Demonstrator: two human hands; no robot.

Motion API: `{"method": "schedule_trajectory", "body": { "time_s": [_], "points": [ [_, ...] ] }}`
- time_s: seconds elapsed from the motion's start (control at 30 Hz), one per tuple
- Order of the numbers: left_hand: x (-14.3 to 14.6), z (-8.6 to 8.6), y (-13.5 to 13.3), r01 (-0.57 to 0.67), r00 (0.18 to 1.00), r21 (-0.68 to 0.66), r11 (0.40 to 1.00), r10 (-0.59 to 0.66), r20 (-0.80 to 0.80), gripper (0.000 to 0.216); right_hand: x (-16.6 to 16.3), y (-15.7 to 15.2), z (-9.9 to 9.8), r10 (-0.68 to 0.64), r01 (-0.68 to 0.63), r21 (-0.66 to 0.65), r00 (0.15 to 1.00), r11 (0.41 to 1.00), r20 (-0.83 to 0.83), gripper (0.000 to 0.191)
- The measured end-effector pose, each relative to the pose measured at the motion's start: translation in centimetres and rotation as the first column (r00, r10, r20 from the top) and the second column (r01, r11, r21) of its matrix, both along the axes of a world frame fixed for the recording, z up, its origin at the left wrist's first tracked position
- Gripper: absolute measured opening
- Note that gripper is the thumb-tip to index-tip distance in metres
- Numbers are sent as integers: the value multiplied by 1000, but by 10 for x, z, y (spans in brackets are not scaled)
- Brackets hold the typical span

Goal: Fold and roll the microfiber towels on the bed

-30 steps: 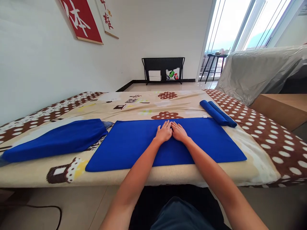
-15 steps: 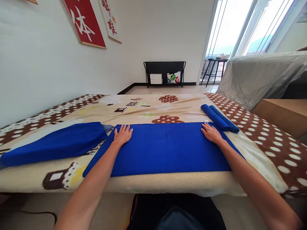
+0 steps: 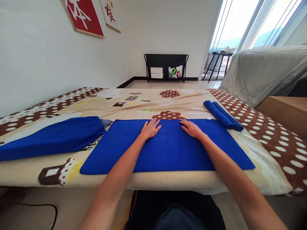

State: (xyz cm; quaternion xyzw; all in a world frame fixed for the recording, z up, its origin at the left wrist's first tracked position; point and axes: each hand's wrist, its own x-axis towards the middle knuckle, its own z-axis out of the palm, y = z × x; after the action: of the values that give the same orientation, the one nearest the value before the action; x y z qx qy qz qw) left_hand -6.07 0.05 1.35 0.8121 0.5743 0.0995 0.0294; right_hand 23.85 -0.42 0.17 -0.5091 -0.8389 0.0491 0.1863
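Note:
A blue towel (image 3: 168,153) lies spread flat along the near edge of the patterned blanket. My left hand (image 3: 150,128) rests on it left of the middle, near the far edge, fingers spread. Palm down, my right hand (image 3: 191,128) lies on the same towel right of the middle, fingers apart. Neither hand grips anything. Two rolled blue towels (image 3: 219,115) sit side by side just beyond the towel's far right corner. On the left, another blue cloth (image 3: 55,135) lies loosely bunched, with a greyish end near the spread towel.
The blanket (image 3: 134,111) has brown dotted borders. Beyond it stands a black rack (image 3: 165,60) holding white boxes (image 3: 156,72) and a printed bag (image 3: 175,72). A plastic-covered piece of furniture (image 3: 271,70) and a cardboard box (image 3: 283,111) are at the right, a black stool (image 3: 219,64) behind.
Both hands have slid inward along the spread towel, the left one to the right and the right one to the left. The view has tilted slightly downward.

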Motion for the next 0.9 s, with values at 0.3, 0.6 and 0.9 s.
{"method": "schedule_trajectory", "body": {
  "time_s": [0.3,0.6,0.9],
  "points": [
    [-155,-1,14,-346,938,-79,935,341,-66,64,160,3,-19,-328,333,-120,943,935,60,60],
    [-172,0,8,-652,757,52,757,653,-10,66,156,8,-17,-590,601,-124,799,790,115,64],
    [-46,22,-6,-391,920,123,912,390,37,42,41,-16,11,-551,547,73,831,834,71,42]
  ]
}}
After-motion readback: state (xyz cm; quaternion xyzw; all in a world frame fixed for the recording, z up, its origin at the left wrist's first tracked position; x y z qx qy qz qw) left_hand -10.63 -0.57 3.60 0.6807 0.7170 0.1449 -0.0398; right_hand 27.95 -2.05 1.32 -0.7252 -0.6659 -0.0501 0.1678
